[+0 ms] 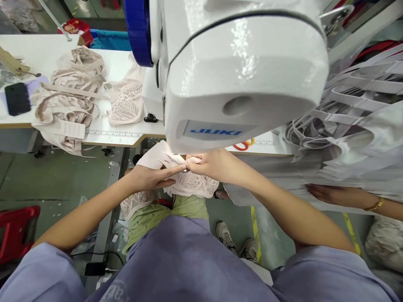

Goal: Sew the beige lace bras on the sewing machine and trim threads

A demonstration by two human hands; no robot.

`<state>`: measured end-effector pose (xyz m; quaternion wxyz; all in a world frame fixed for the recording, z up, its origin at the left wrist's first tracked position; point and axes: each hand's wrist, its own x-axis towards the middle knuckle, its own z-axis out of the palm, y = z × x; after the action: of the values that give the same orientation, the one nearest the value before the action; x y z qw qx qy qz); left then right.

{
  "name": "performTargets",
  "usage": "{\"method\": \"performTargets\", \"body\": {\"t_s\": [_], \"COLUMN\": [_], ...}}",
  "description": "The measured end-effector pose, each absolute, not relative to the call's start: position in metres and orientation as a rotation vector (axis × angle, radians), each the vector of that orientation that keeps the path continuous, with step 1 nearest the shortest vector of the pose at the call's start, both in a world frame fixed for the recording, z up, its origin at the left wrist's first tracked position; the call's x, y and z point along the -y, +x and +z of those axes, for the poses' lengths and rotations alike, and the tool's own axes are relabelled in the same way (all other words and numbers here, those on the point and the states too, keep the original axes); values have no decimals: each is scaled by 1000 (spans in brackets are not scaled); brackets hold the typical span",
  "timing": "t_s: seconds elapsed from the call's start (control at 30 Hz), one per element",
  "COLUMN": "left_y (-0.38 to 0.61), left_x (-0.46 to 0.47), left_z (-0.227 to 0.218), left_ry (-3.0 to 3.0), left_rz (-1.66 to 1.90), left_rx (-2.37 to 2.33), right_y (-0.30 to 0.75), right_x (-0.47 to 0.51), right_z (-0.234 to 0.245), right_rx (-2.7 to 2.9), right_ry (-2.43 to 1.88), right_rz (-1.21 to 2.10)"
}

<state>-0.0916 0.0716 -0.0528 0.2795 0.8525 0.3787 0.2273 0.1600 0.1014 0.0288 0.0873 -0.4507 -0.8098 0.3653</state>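
A beige lace bra (192, 181) hangs over my lap at the table's front edge, below the head of a white sewing machine (242, 75). My right hand (206, 162) pinches its pale fabric between thumb and fingers. From the other side, my left hand (154, 176) grips the cloth, its index finger reaching to the right fingertips. Both hands meet just under the machine head, which hides the needle area. Another part of lace fabric (138, 201) drapes over my left thigh.
Beige lace bras (69, 92) lie heaped on the white table at left, near a phone (17, 98). Red-and-yellow-handled scissors (242, 145) lie right of the machine head. Grey-white strapped pieces (343, 121) pile up at right, where a co-worker's hand (336, 195) rests on cloth.
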Motion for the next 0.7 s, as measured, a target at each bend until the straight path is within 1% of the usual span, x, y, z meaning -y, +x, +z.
{"method": "performTargets", "body": {"t_s": [0.1, 0.23, 0.37, 0.47, 0.57, 0.63, 0.7], "left_y": [-88, -77, -65, -58, -52, -48, -45], "left_x": [-61, -46, -34, -29, -27, -27, -25], "left_z": [-49, -47, -44, -41, -38, -36, -36], "left_ry": [2554, 2623, 2560, 2463, 2312, 2232, 2244], "left_rz": [448, 503, 510, 480, 554, 590, 579], "left_rx": [-1021, -1138, -1287, -1393, -1409, -1425, -1448], "right_y": [165, 172, 173, 172, 172, 172, 172], "right_x": [-95, -84, -82, -84, -85, -84, -79], "right_z": [18, -7, -21, -20, -17, -18, -24], "right_rx": [2334, 2191, 2104, 2061, 2054, 2065, 2062], "right_ry": [-1286, -1204, -1193, -1210, -1201, -1187, -1151], "right_rz": [1051, 800, 782, 836, 864, 825, 700]}}
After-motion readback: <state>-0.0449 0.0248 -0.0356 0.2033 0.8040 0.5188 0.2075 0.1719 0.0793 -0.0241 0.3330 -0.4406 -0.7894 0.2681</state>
